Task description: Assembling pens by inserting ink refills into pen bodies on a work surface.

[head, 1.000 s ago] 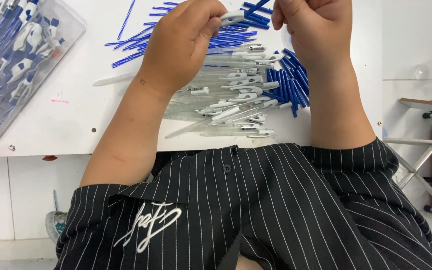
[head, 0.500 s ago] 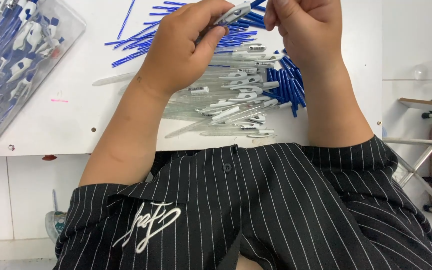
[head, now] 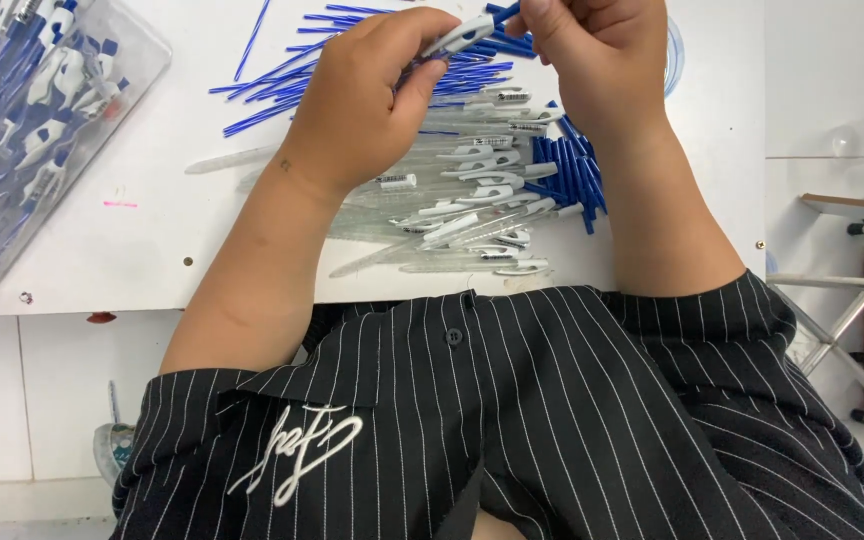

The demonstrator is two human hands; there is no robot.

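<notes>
Both hands meet above the white tabletop. The left hand has its grip closed around a pen with a white clip, and the right hand pinches its blue end. Below them lie clear pen barrels and blue refills. A clear plastic bin of assembled pens sits far left.

You are sitting at a small assembly workbench, the sort found in a piecework workshop. The white table in front of you carries one product in bulk: clear pen barrels heaped at twelve o'clock, loose blue refills beyond them, and a clear plastic bin of finished blue-and-white pens at ten o'clock. Screw heads show along the table's near edge. A metal-framed stool or stand sits at three o'clock against plain white panels.
</notes>
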